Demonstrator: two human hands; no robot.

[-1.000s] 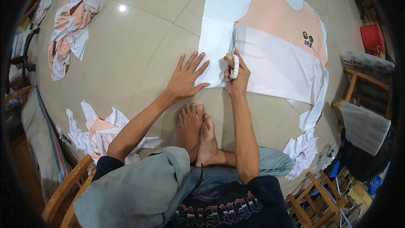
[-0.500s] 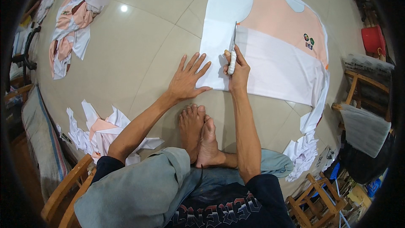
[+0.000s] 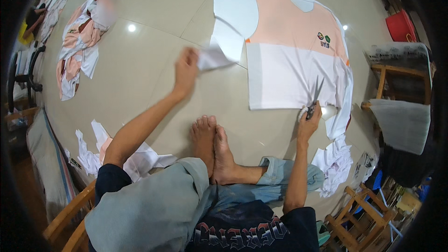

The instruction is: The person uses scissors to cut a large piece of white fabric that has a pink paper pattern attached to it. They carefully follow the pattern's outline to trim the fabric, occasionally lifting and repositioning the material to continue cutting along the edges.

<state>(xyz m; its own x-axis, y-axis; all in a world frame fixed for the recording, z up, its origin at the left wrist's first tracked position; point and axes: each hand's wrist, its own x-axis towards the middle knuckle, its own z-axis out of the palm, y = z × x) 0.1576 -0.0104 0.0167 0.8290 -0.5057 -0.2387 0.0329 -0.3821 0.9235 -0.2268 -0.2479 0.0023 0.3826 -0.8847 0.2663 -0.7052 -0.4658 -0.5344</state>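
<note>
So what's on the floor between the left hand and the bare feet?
Only bare tile floor between the left hand and the feet, as the head view shows.

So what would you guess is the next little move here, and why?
Probably dropping the cut strip aside. The left hand holds a loose white fabric piece lifted clear of the shirt, while the right hand has the scissors at the shirt's lower right edge. Freeing the left hand would let it steady the cloth.
</note>
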